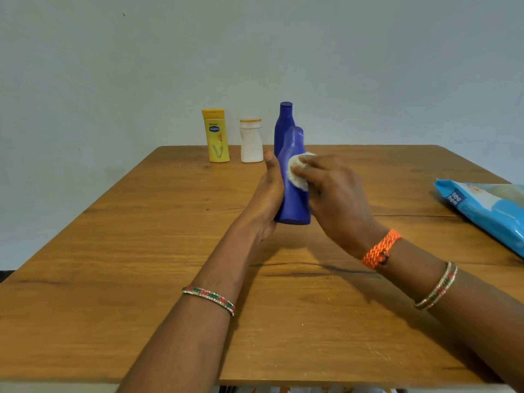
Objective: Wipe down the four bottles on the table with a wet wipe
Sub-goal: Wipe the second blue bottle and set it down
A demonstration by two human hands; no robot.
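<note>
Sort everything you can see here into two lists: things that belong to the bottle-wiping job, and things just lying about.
Belongs to the job:
held blue bottle
standing blue bottle
white bottle
yellow bottle
wet wipe
wipes pack
left hand
right hand

Just there:
table
bangles
orange wrist thread

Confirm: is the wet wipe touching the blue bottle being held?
Touching. The head view shows the right hand pressing the white wet wipe flat against the held blue bottle, with no gap visible.
</note>
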